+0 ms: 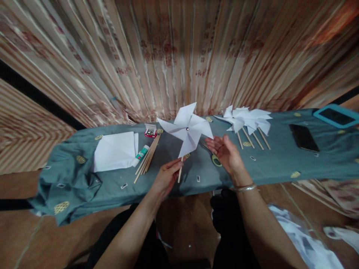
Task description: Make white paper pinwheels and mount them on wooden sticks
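Note:
A white paper pinwheel with a shiny pin at its centre stands upright over the middle of the table. My left hand pinches its wooden stick below the blades. Just right of the blades is my right hand, palm turned up and fingers stretched out, holding nothing. Partly hidden behind that hand lies a pair of scissors with yellow-green handles. Left of the pinwheel, a bundle of wooden sticks rests beside a green and white glue stick. A small red box of pins sits open behind them.
A stack of white paper lies on the left of the cloth-covered table. Several finished pinwheels lie to the right. Beyond them are a black phone and a blue-framed device. A pleated curtain hangs behind.

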Tool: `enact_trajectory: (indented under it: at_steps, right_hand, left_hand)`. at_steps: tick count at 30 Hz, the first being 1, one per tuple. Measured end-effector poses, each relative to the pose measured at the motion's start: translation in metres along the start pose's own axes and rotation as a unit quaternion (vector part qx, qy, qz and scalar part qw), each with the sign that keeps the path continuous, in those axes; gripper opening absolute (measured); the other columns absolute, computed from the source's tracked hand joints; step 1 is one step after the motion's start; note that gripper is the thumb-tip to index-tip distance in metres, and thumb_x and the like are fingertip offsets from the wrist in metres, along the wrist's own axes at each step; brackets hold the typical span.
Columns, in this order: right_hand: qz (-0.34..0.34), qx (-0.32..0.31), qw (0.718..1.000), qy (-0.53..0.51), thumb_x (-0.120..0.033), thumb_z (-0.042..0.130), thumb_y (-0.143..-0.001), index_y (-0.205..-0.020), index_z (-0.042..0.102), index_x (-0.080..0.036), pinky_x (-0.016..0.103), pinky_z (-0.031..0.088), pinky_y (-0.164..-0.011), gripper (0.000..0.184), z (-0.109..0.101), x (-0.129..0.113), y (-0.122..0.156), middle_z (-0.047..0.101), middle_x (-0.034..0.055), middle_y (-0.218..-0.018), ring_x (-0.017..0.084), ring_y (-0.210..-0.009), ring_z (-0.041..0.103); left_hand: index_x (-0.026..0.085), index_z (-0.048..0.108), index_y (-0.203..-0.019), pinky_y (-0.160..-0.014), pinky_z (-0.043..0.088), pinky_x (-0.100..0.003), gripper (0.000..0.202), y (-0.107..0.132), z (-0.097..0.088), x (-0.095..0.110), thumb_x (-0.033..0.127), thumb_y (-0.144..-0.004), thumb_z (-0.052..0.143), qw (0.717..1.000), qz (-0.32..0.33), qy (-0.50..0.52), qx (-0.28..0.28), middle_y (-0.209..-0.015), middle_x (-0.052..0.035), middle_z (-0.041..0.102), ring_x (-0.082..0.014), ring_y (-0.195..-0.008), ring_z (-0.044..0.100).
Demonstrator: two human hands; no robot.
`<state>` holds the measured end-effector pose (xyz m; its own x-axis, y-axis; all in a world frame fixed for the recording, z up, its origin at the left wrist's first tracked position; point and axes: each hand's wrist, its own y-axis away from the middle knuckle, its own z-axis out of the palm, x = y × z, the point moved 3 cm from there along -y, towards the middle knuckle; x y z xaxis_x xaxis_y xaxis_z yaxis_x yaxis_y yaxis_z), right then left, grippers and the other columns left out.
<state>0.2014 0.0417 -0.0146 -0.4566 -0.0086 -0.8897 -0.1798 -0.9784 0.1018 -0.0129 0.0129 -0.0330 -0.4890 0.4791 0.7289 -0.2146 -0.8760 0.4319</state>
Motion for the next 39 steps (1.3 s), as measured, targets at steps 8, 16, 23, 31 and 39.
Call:
enact_trajectory:
  at_steps: [8,16,23,31,39]
  right_hand:
    - [0.005,0.018,0.999,0.027,-0.066,0.080,-0.059,-0.082,0.077,-0.021,0.029,0.057,-0.079,0.051,-0.004,0.004,-0.008,0.079,0.0074,-0.090,0.019,-0.083,0.073]
    - [-0.106,0.119,0.983,0.091,-0.046,0.085,-0.064,-0.088,0.077,-0.024,0.031,0.055,-0.082,0.033,-0.024,-0.001,-0.013,0.079,0.0033,-0.091,0.016,-0.083,0.072]
    - [-0.152,0.120,0.969,0.151,-0.040,0.083,-0.065,-0.090,0.077,-0.026,0.038,0.054,-0.088,0.029,-0.024,-0.005,-0.014,0.078,0.0030,-0.093,0.020,-0.088,0.070]
    - [-0.138,0.137,0.973,0.126,-0.041,0.085,-0.061,-0.081,0.078,-0.025,0.034,0.055,-0.078,0.026,-0.023,-0.003,-0.014,0.077,0.0010,-0.083,0.017,-0.076,0.068]
    - [-0.117,0.132,0.978,0.114,-0.037,0.087,-0.060,-0.077,0.077,-0.025,0.030,0.055,-0.071,0.024,-0.018,-0.003,-0.010,0.076,-0.0005,-0.074,0.014,-0.068,0.067]
  left_hand:
    - [0.021,0.080,-0.084,-0.083,0.047,-0.028,0.042,-0.016,0.003,-0.006,0.034,-0.047,0.093,0.999,0.018,-0.014,-0.025,-0.092,-0.0071,0.078,-0.0160,-0.083,0.066]
    - [0.021,0.080,-0.086,-0.104,0.040,-0.038,0.039,-0.028,0.002,-0.010,0.036,-0.051,0.090,0.996,0.061,-0.070,-0.008,-0.098,-0.0082,0.078,-0.0232,-0.101,0.067]
    - [0.021,0.081,-0.085,-0.102,0.042,-0.038,0.034,-0.038,0.000,-0.017,0.035,-0.054,0.087,0.991,0.074,-0.109,-0.009,-0.098,-0.0082,0.078,-0.0230,-0.098,0.066]
    - [0.021,0.080,-0.087,-0.098,0.044,-0.036,0.033,-0.041,-0.002,-0.020,0.034,-0.057,0.085,0.989,0.085,-0.119,-0.009,-0.096,-0.0073,0.078,-0.0222,-0.096,0.067]
    - [0.022,0.080,-0.088,-0.100,0.043,-0.037,0.031,-0.039,-0.002,-0.019,0.034,-0.059,0.084,0.988,0.087,-0.127,-0.009,-0.097,-0.0070,0.078,-0.0230,-0.098,0.067]
